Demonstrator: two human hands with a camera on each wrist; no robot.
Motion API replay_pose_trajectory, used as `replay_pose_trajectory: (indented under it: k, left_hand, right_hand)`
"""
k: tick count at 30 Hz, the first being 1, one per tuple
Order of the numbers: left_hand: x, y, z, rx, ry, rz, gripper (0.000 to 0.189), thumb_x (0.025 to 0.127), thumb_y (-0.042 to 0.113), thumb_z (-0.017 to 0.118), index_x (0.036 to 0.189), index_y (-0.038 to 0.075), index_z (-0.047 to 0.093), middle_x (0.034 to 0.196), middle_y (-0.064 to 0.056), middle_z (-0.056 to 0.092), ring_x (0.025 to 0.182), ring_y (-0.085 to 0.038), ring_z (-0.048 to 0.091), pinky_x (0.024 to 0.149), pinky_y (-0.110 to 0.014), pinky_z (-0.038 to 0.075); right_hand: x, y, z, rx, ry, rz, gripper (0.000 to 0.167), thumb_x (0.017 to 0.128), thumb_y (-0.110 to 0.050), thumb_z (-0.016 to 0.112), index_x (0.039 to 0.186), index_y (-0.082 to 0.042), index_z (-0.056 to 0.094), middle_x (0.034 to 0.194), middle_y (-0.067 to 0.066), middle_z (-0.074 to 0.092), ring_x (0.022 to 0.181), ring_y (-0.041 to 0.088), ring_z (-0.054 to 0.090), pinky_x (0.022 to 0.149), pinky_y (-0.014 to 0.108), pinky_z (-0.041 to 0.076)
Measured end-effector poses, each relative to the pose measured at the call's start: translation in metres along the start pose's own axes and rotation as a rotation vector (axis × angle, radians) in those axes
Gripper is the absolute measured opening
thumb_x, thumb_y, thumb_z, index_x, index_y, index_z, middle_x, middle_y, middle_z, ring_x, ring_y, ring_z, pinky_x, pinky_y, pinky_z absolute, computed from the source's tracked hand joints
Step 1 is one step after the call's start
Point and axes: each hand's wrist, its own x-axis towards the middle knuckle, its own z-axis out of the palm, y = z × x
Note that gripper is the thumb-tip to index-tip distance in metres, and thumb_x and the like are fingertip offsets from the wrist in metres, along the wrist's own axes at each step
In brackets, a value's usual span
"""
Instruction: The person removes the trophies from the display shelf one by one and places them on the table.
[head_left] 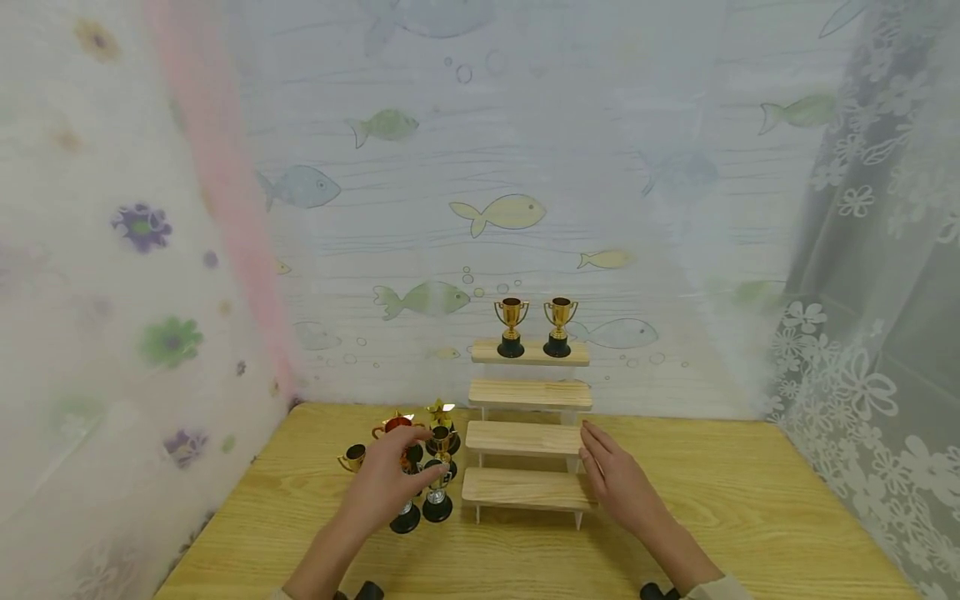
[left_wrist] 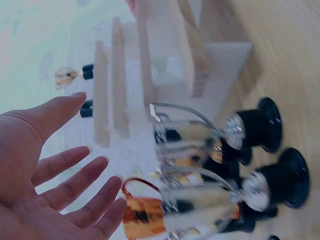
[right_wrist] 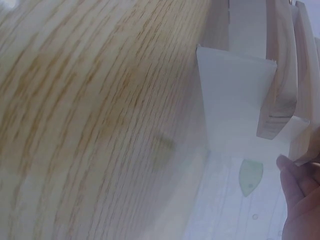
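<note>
My left hand [head_left: 384,482] hovers over a cluster of small trophy cups left of a stepped wooden stand [head_left: 525,487]. In the left wrist view its fingers are spread and hold nothing, close to an orange-red cup [left_wrist: 142,215]. Two silver cups [left_wrist: 192,200] on black bases stand beside that one. My right hand [head_left: 618,479] has its fingers extended along the stand's right side, with the fingertips at the end of a step [right_wrist: 306,150]. On the top step are two gold cups, a left one [head_left: 511,315] and a right one [head_left: 560,315].
Behind the cluster stands a gold star trophy [head_left: 439,412], and a gold cup [head_left: 352,457] is at its left edge. White side panels [right_wrist: 235,100] support the steps. The wooden table [head_left: 735,500] ends at a fish-print curtain [head_left: 675,250].
</note>
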Motion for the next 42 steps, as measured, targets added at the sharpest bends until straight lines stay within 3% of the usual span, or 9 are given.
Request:
replay_pose_trajectory:
  k: [12,17,25,32,42]
  left_hand:
    - [0.027,0.034,0.016,-0.050,-0.014,0.120,0.050,0.088,0.026,0.083,0.130,0.006,0.066,0.129,-0.013,0.066,0.120,-0.036,0.061,0.097,-0.056,0.051]
    - [0.042,0.044,0.023,-0.084,-0.042,0.107,0.058,0.090,0.029,0.082,0.138,0.007,0.060,0.133,-0.011,0.063,0.121,-0.034,0.060,0.096,-0.053,0.051]
    - [0.070,0.059,0.032,-0.110,-0.028,0.105,0.067,0.089,0.028,0.082,0.145,0.004,0.053,0.135,-0.017,0.060,0.119,-0.037,0.061,0.093,-0.052,0.054]
    - [0.094,0.073,0.039,-0.141,-0.025,0.046,0.078,0.090,0.030,0.081,0.152,0.002,0.044,0.142,-0.019,0.054,0.126,-0.040,0.056,0.097,-0.055,0.051]
    - [0.124,0.074,0.054,-0.153,0.025,0.017,0.079,0.092,0.031,0.078,0.153,0.000,0.040,0.144,-0.020,0.053,0.129,-0.040,0.054,0.099,-0.055,0.050]
  right_hand:
    - [0.001,0.003,0.000,-0.009,0.020,-0.022,0.042,0.108,-0.013,0.051,0.142,0.013,0.051,0.148,0.028,0.050,0.132,0.044,0.053,0.102,0.055,0.048]
    - [0.001,0.004,-0.002,-0.009,0.014,-0.013,0.043,0.109,-0.014,0.051,0.142,0.014,0.051,0.148,0.029,0.049,0.133,0.045,0.053,0.102,0.055,0.048]
    - [0.002,0.004,-0.002,-0.008,0.014,-0.015,0.043,0.108,-0.013,0.051,0.142,0.014,0.051,0.148,0.029,0.050,0.132,0.045,0.053,0.102,0.055,0.048]
    - [0.001,0.005,-0.001,-0.003,0.012,-0.014,0.043,0.109,-0.013,0.051,0.142,0.013,0.051,0.149,0.029,0.049,0.133,0.044,0.052,0.102,0.054,0.048]
    - [0.001,0.003,0.001,0.008,0.001,0.003,0.043,0.109,-0.014,0.051,0.143,0.013,0.050,0.150,0.028,0.048,0.134,0.044,0.052,0.102,0.054,0.048]
